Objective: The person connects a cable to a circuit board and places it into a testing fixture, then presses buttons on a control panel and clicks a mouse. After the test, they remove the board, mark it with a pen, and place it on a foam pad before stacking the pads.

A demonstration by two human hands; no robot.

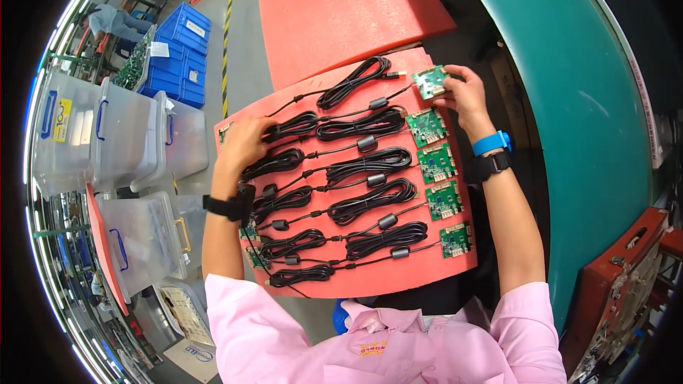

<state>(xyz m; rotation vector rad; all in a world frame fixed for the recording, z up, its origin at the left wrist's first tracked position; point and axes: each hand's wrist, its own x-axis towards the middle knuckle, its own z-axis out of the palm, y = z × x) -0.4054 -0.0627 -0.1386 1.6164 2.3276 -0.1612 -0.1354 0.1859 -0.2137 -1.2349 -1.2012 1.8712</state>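
Note:
At the far right corner of a pink foam sheet [313,87], my right hand [466,96] pinches a green circuit board [429,82] by its right edge. A black cable runs left from this board to a coiled black cable [353,84]. Over the sheet's left edge, my left hand [245,144] closes its fingertips on the end of another coiled black cable [294,126]. Its fingertips are partly hidden. Below my right hand, several more circuit boards [437,163] lie in a column, with coiled cables [370,165] beside them.
Beyond lies another pink foam sheet [348,11]. A green surface [569,99] runs along the right, with a red case [619,277] near its front. Clear plastic bins [124,124] and blue crates [186,57] stand at left. Two people [107,21] bend over at the far left.

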